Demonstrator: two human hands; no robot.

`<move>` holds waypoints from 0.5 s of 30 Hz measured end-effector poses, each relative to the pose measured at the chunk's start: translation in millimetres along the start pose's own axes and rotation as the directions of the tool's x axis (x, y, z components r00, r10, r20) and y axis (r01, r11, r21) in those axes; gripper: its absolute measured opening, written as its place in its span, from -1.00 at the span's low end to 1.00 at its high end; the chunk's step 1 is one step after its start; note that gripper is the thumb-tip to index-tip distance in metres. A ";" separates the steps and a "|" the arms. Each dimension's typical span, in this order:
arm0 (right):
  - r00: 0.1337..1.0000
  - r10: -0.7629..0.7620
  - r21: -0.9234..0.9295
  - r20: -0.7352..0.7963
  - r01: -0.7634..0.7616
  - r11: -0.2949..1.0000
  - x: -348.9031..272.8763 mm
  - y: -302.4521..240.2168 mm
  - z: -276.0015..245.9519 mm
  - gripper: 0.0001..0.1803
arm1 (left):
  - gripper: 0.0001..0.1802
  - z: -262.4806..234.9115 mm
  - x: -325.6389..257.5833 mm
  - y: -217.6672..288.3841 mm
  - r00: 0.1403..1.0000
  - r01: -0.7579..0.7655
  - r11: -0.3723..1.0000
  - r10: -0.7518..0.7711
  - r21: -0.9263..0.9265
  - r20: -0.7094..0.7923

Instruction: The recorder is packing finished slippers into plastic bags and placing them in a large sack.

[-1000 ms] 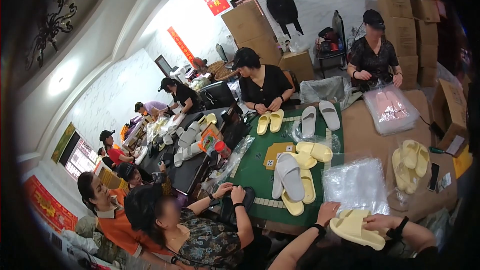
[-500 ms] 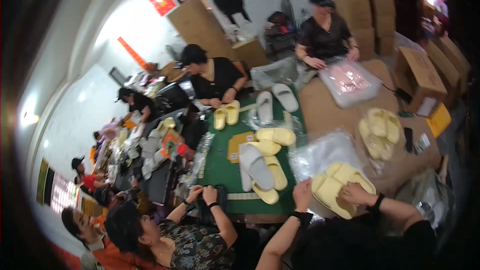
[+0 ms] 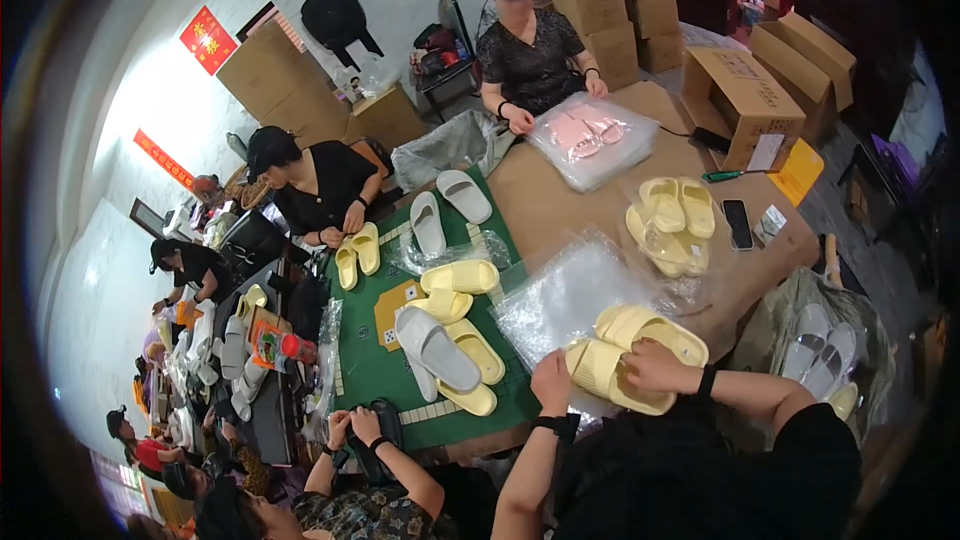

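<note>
A pair of yellow slippers [image 3: 647,333] with ribbed straps lies at the near edge of the table, tilted and side by side. My right hand [image 3: 658,368] grips the nearer slipper, its fingers partly hidden inside the foot opening. Close to the pair's left side, my left hand [image 3: 551,383] has its fingers pressed together beside the clear plastic bags [image 3: 560,285]. Whatever those fingers pinch is too small to make out. Beyond the pair, more yellow slippers [image 3: 662,202] rest in clear plastic.
A green mat [image 3: 400,425] holds yellow and grey slippers [image 3: 440,348] on my left. Across the table, a person handles bagged pink slippers [image 3: 590,130]. A phone [image 3: 737,225] and an open carton [image 3: 745,100] stand to the right. Another person's hands [image 3: 355,427] work close on my left.
My view has swung right, so the scene sits further left. The right hand stays on the yellow slippers and the left beside them. The person across has raised their head.
</note>
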State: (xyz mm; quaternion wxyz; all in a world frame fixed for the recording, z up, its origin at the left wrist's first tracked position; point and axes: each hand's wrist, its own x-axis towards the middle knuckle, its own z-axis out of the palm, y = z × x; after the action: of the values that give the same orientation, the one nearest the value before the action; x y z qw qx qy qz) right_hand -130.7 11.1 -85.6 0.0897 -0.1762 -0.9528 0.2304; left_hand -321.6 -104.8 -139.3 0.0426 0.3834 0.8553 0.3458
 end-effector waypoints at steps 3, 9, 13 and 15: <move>0.993 0.117 0.132 0.030 -0.120 0.984 -9.1 16.0 -2.8 -0.73 | -0.84 -7.6 9.5 -3.7 0.997 -0.063 0.997 0.065 0.040 -0.046; 0.929 0.356 0.379 0.098 -0.365 0.850 -10.9 24.8 -40.0 -0.67 | -0.83 -13.6 29.9 -15.9 0.970 -0.165 0.985 0.170 0.043 -0.173; 0.860 0.506 0.660 0.070 -0.420 0.623 -21.0 42.8 -33.7 -0.70 | -0.78 -14.5 35.5 -6.4 0.996 0.054 0.991 -0.062 -0.125 -0.063; 0.872 0.488 0.658 0.027 -0.384 0.648 -18.2 37.3 -45.1 -0.73 | -0.78 -16.7 36.4 -6.8 0.998 0.023 0.993 -0.029 -0.117 -0.051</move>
State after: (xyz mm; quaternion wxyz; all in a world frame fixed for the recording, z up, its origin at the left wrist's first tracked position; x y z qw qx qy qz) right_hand -91.6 53.6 -65.2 0.1588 -0.3758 -0.7334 0.5438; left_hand -357.0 -92.4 -124.0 0.0471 0.3599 0.8394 0.4046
